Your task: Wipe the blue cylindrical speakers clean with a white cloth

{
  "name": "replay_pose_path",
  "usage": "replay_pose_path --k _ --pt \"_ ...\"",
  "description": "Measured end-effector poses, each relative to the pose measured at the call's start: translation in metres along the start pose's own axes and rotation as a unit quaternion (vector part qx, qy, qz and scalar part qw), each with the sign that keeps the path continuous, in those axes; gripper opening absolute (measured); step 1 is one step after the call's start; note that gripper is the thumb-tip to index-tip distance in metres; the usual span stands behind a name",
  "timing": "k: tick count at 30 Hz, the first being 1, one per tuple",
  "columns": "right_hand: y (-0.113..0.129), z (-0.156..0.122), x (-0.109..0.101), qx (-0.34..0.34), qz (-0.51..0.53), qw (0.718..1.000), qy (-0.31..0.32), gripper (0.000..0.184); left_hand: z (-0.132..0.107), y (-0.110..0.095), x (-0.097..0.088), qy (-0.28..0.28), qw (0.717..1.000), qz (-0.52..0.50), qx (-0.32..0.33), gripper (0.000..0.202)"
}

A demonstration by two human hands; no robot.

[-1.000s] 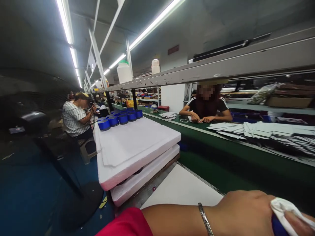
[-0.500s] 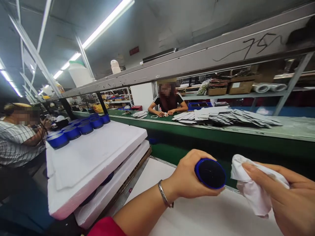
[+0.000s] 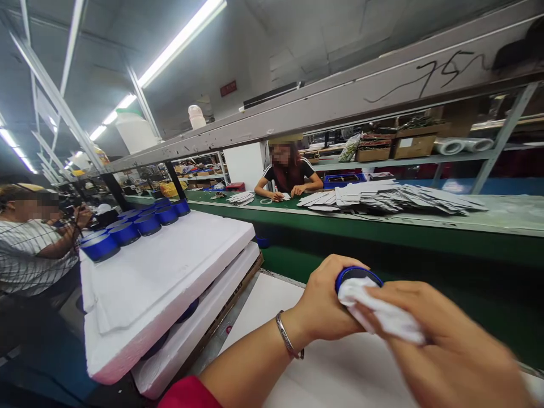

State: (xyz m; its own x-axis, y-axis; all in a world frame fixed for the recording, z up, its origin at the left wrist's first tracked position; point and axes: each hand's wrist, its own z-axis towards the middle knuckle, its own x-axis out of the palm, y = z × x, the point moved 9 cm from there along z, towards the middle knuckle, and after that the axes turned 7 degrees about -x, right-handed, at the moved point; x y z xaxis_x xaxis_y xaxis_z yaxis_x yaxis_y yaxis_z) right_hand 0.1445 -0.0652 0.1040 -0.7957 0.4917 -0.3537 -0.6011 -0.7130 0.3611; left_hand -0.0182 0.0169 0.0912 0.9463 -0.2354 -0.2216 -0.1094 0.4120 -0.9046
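Left hand [image 3: 327, 300] closed round a short blue cylinder with a black end face [image 3: 356, 273], fingers wrapped on its side, end face tipped up toward the camera. Right hand [image 3: 446, 340] pinches a crumpled white cloth [image 3: 385, 311], pressed on that end face and covering much of it; the hand is blurred, so exact finger placement is hard to tell. Cylinder is held up over a flat white sheet [image 3: 348, 371] on the work surface, near side of the green bench [image 3: 229, 198]. Silver patterned bracelet [image 3: 284, 334] on left wrist, red sleeve [image 3: 189, 394] at lower edge. To the left, thick white foam slab [image 3: 178, 260] stacked over a second foam slab [image 3: 204, 311], some dark blue round parts showing in the gap; upper slab carries rows of blue cylinders [image 3: 123, 231] at its far left. Across the bench a co-worker in a black top [image 3: 289, 175] has both hands on a small white piece; heap of flat white pieces [image 3: 391, 198] beside them. Second person in a striped shirt [image 3: 34, 249] at far left. Grey metal shelf [image 3: 255, 122] overhead, white plastic jar with a green lid [image 3: 136, 133] on it.
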Motion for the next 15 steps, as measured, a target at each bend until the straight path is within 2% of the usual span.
replay_pose_path --k 2,4,7,9,10,12,15 --pt "0.015 0.008 0.009 -0.041 0.036 0.998 0.026 0.022 0.0 0.004 -0.001 -0.003 1.0 0.001 -0.003 0.085" --pt "0.002 0.012 0.008 -0.034 0.041 0.998 0.043 0.021 0.0 0.006 0.0 -0.01 1.0 0.011 -0.007 0.082" --pt "-0.051 0.014 -0.008 0.061 0.0 0.997 0.047 0.017 -0.003 0.001 -0.001 -0.024 1.0 0.015 -0.001 0.074" --pt "-0.082 0.009 -0.02 0.158 -0.031 0.986 0.046 0.029 -0.005 -0.007 -0.001 -0.029 0.999 0.01 0.019 0.072" --pt "-0.088 0.005 -0.025 0.196 -0.046 0.979 0.034 0.035 -0.006 -0.011 -0.002 -0.031 0.999 0.006 0.027 0.073" --pt "-0.077 0.005 -0.031 0.198 -0.049 0.979 -0.002 0.042 -0.005 -0.014 -0.005 -0.039 0.999 -0.006 0.023 0.075" --pt "-0.04 0.011 -0.024 0.097 0.014 0.995 -0.032 0.037 -0.001 0.004 0.001 0.002 0.992 -0.109 -0.071 0.086"
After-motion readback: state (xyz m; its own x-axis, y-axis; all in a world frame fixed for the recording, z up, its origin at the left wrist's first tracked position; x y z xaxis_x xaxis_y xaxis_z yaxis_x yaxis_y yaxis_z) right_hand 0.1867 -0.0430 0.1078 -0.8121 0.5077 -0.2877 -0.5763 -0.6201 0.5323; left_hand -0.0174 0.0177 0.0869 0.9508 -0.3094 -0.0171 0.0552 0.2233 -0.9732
